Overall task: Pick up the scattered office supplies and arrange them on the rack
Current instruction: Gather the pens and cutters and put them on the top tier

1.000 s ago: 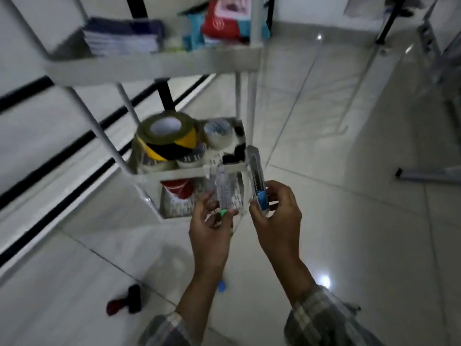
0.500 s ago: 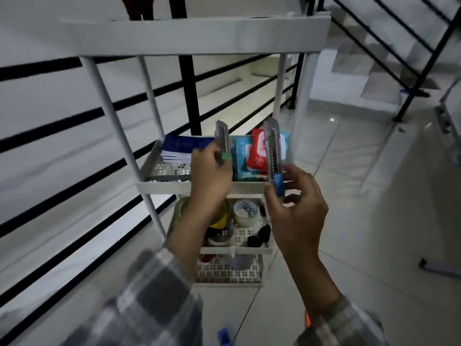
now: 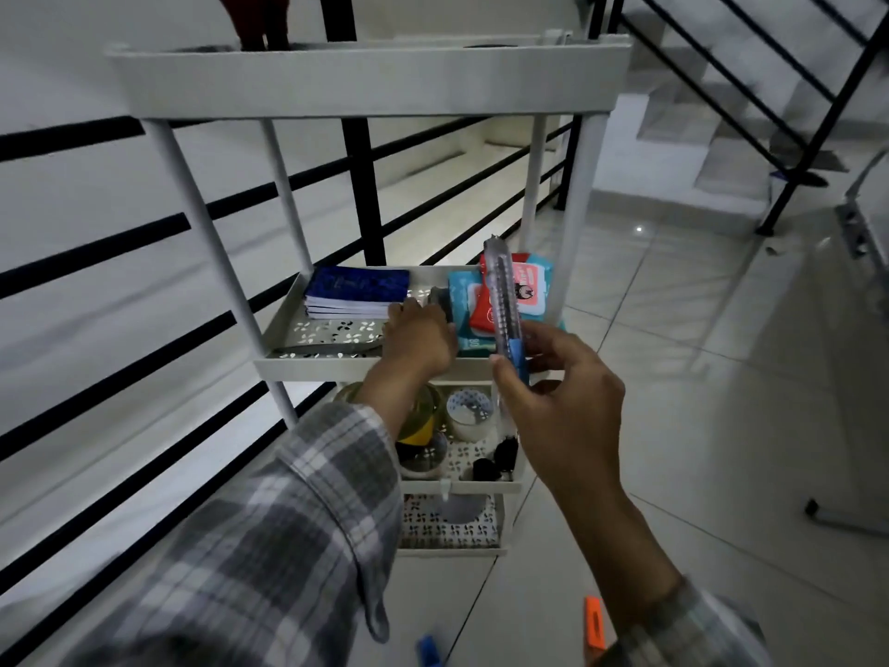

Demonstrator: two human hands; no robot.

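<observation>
White plastic forms the tiered rack [image 3: 370,86], which is stood on pale floor tiles [image 3: 697,426] beside a black railing [image 3: 120,233]. On its second shelf [image 3: 332,363] a stack of blue-covered notebooks [image 3: 355,290] is laid at the left and packs of wet wipes [image 3: 524,293] at the right. Rolls of tape [image 3: 469,412] are seen on the shelf below, partly hidden by a plaid sleeve [image 3: 269,546]. The left hand [image 3: 421,332] is reached into the second shelf between notebooks and wipes, closed around a small dark item [image 3: 440,300] that is too hidden to be named. The right hand [image 3: 563,402] is held in front of the rack, its thumb and fingers pinched on the blue end of a clear-cased utility knife [image 3: 502,300], which is kept nearly upright and apart from the shelf. On the floor near the bottom edge, an orange object [image 3: 594,623] and a blue object [image 3: 428,651] are left lying, well apart from the rack.
</observation>
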